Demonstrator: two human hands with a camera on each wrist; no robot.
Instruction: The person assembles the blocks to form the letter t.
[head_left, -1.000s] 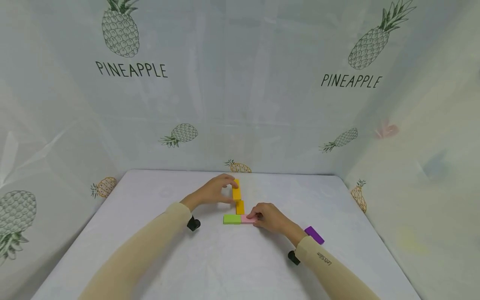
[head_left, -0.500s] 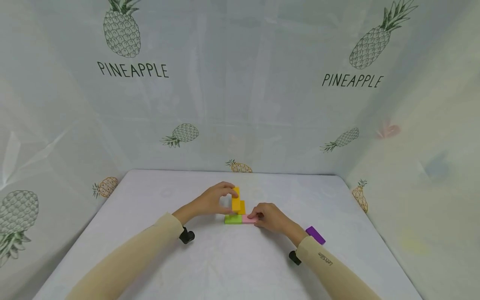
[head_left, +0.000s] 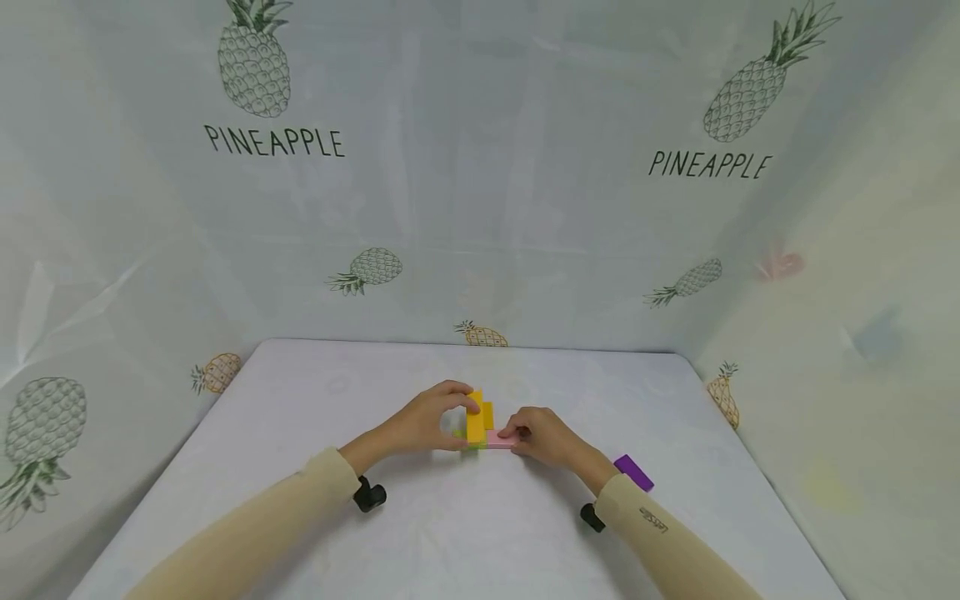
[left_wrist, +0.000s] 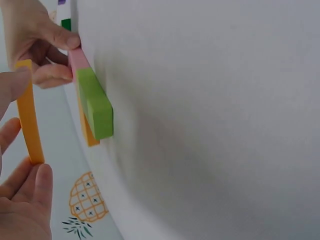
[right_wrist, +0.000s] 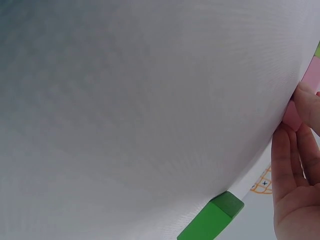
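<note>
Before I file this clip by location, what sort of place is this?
Perhaps an improvised indoor recording booth: pineapple-print sheets screen a white table, a black wrist-worn camera is in view, and a yellow block is held above the tabletop. The room beyond is not shown.

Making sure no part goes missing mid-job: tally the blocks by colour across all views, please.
Yellow-orange blocks: 2
Light green block: 1
Pink block: 1
Purple block: 1
Green block: 1
Total: 6
Uncounted: a red sliver at the right wrist view's edge, too small to identify.
</note>
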